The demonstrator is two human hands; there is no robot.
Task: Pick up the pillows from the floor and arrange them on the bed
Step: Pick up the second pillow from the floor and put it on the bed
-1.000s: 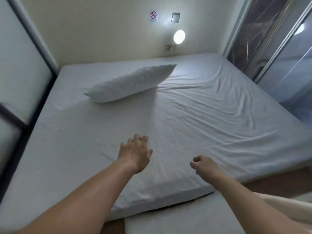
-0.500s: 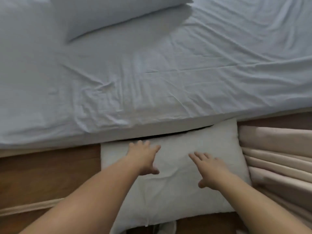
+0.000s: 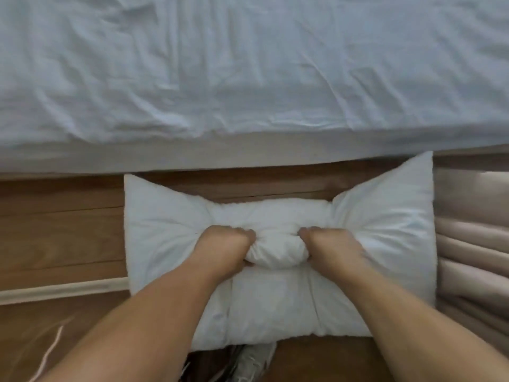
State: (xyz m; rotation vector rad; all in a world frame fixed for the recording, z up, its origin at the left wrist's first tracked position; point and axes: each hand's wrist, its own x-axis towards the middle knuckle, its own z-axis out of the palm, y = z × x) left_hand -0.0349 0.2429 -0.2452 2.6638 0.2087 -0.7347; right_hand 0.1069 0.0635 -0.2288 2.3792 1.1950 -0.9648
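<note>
Both hands, left (image 3: 224,248) and right (image 3: 332,248), grip clamped on the bunched middle of the floor pillow (image 3: 275,299).

Dim, soft even light; slight motion blur.

Both your bare forearms reach forward and down from the bottom corners of the frame, converging toward the middle. Your left hand (image 3: 225,248) is curled into a fist, knuckles up, fingers (image 3: 246,233) tucked inward and thumb low at the near side, clenched on bunched fabric of the pillow (image 3: 385,235). Your right hand (image 3: 332,248) mirrors it, fisted on the same bunch, its edges slightly blurred. The two fists sit close together, wrists roughly straight
</note>
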